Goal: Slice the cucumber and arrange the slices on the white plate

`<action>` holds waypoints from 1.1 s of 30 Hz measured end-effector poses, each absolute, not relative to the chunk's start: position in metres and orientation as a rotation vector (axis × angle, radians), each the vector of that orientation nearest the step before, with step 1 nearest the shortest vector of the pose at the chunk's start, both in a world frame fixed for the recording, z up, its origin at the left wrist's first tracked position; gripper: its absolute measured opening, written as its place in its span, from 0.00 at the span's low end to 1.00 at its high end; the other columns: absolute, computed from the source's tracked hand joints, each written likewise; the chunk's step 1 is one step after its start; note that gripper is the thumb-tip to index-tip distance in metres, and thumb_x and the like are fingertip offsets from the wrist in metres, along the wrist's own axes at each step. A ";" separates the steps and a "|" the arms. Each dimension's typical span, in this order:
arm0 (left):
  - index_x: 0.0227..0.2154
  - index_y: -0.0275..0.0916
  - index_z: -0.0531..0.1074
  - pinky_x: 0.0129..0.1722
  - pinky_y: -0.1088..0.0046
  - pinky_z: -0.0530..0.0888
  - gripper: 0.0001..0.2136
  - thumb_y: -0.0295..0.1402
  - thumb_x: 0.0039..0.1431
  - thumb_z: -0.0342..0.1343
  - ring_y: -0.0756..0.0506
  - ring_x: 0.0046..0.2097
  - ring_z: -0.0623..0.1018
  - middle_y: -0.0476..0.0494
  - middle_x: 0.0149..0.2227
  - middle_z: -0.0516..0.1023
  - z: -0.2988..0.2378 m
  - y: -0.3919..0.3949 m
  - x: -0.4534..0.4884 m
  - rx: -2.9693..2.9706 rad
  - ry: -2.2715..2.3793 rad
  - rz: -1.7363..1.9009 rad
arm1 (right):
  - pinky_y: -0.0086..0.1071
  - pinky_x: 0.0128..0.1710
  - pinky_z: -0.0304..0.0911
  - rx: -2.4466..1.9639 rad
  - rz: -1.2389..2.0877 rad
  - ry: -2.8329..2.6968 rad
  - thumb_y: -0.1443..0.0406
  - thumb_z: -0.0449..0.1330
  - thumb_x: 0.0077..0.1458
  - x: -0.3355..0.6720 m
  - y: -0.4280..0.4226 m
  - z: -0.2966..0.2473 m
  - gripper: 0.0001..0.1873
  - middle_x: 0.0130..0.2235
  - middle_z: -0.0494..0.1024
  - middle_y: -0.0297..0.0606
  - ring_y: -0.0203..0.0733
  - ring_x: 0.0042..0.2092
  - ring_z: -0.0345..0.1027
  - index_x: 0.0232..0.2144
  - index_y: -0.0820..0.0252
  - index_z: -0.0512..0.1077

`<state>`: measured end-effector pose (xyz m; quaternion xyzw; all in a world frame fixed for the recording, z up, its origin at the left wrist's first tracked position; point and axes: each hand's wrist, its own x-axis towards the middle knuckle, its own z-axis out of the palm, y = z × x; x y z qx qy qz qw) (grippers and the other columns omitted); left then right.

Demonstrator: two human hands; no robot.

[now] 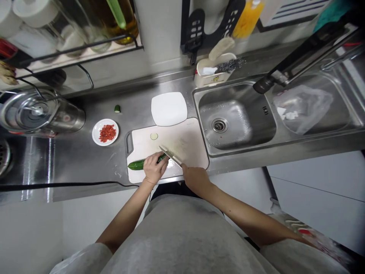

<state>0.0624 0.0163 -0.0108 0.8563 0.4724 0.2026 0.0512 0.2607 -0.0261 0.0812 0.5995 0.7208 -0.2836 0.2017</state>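
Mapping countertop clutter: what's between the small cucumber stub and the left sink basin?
The square white plate sits between cucumber stub and sink basin in the head view, with steel counter both sides; the cutting board lies nearer the person.

Room for my left hand [155, 166] on the desk [82, 163] left of the cutting board [194, 144], short of small plate [95, 133] and cucumber stub [117, 109]; cable [71, 184] along near edge. Square plate [169, 109] blocks board's far side, knife blade [172, 155] the way right. Sink [208, 102] open from above, faucet [273, 79] over far right corner.
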 end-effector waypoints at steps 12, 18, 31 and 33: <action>0.42 0.51 0.76 0.45 0.65 0.67 0.10 0.37 0.61 0.53 0.44 0.48 0.74 0.44 0.46 0.77 -0.008 0.016 0.063 2.575 1.450 0.594 | 0.34 0.33 0.65 1.659 -0.813 2.051 0.71 0.43 0.61 0.262 -0.025 0.080 0.16 0.34 0.78 0.48 0.48 0.37 0.76 0.48 0.63 0.64; 0.42 0.51 0.76 0.45 0.64 0.67 0.10 0.36 0.60 0.54 0.44 0.48 0.74 0.45 0.46 0.77 -0.009 0.017 0.063 2.595 1.438 0.617 | 0.33 0.33 0.65 1.667 -0.794 2.051 0.71 0.43 0.61 0.261 -0.024 0.080 0.15 0.33 0.78 0.48 0.48 0.37 0.76 0.48 0.64 0.64; 0.42 0.49 0.76 0.44 0.64 0.68 0.10 0.36 0.60 0.53 0.43 0.47 0.74 0.43 0.46 0.77 -0.011 0.017 0.062 2.617 1.421 0.624 | 0.33 0.35 0.64 1.717 -0.851 2.089 0.68 0.46 0.61 0.260 -0.022 0.077 0.12 0.33 0.78 0.49 0.48 0.37 0.75 0.45 0.65 0.65; 0.41 0.49 0.77 0.44 0.64 0.68 0.10 0.36 0.60 0.53 0.43 0.47 0.74 0.43 0.46 0.77 -0.010 0.016 0.062 2.603 1.422 0.625 | 0.33 0.34 0.64 1.720 -0.846 2.084 0.69 0.45 0.61 0.259 -0.021 0.077 0.13 0.33 0.78 0.48 0.48 0.37 0.75 0.44 0.65 0.65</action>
